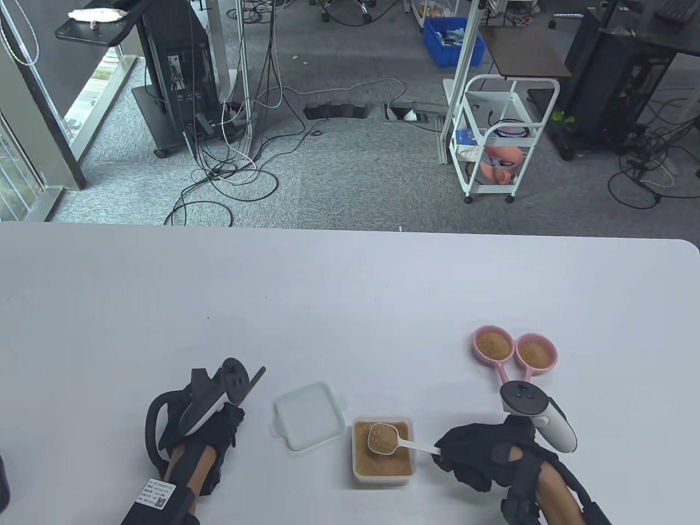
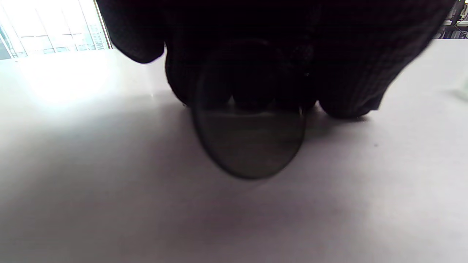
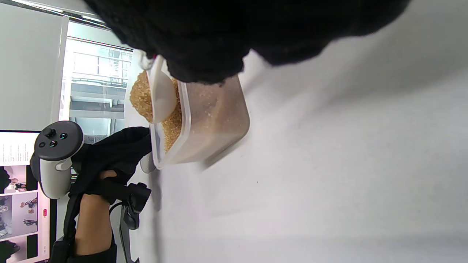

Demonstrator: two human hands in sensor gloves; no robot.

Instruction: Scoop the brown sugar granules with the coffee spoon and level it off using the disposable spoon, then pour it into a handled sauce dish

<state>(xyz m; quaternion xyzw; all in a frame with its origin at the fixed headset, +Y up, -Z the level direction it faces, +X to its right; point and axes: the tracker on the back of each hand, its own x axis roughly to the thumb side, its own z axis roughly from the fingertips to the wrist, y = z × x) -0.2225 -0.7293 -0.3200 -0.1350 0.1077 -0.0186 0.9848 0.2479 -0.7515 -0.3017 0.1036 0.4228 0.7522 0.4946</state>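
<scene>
On the white table (image 1: 350,306), near its front edge: everything I am working with, all within reach of my two hands.

Right hand (image 1: 481,456): my fingers are curled around the white handle of the coffee spoon (image 1: 385,438), clamped on it.

Coffee spoon: one — its bowl is heaped with brown sugar granules and sits over the open container; the right wrist view shows the mound rising above the spoon's rim.

Sugar container (image 1: 381,454): one, square and translucent, filled with brown sugar (image 1: 366,459), standing between my hands.

Lid (image 1: 309,415): one, pale and square, lying flat just left of the container and beyond it, apart from it.

Left hand (image 1: 210,421): resting on the table left of the lid, fingers curled around a dark disposable spoon (image 2: 248,146) — the handle end pokes out past the tracker in the table view, and the translucent grey bowl hangs under my fingers in the left wrist view.

Handled sauce dishes: two, pink — the left dish (image 1: 494,344) and the right dish (image 1: 536,353) touch side by side, beyond my right hand, each already holding brown sugar, their handles pointing back toward me.

In the way: my right hand's tracker (image 1: 538,415) covers the ends of both dish handles in the table view.

Beyond the table: a white cart (image 1: 495,142), a blue bin (image 1: 454,41) and loose cables on the carpet.
</scene>
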